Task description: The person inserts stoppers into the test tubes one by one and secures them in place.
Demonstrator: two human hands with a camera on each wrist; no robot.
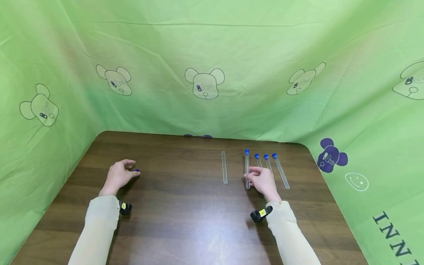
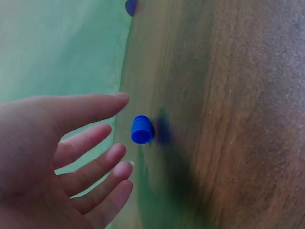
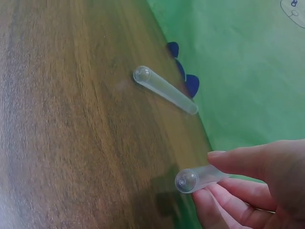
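Note:
At the left of the table, my left hand (image 1: pixel 120 176) is spread beside a small blue cap (image 2: pixel 141 130). In the left wrist view the cap stands just off the fingertips, with no finger curled round it. My right hand (image 1: pixel 264 181) pinches a clear test tube (image 1: pixel 247 162) between thumb and fingers; a blue cap sits on its far end. To the left of it lies a clear test tube (image 1: pixel 224 168) without a cap. Several blue-capped test tubes, among them a slanted tube (image 1: pixel 281 171), lie to the right, some partly hidden by the right hand.
The brown wooden table (image 1: pixel 185 221) ends at a green printed cloth (image 1: pixel 205 44) hanging behind it and along both sides. A black wrist camera (image 1: pixel 125 208) is on the left wrist and another black camera (image 1: pixel 261 214) on the right.

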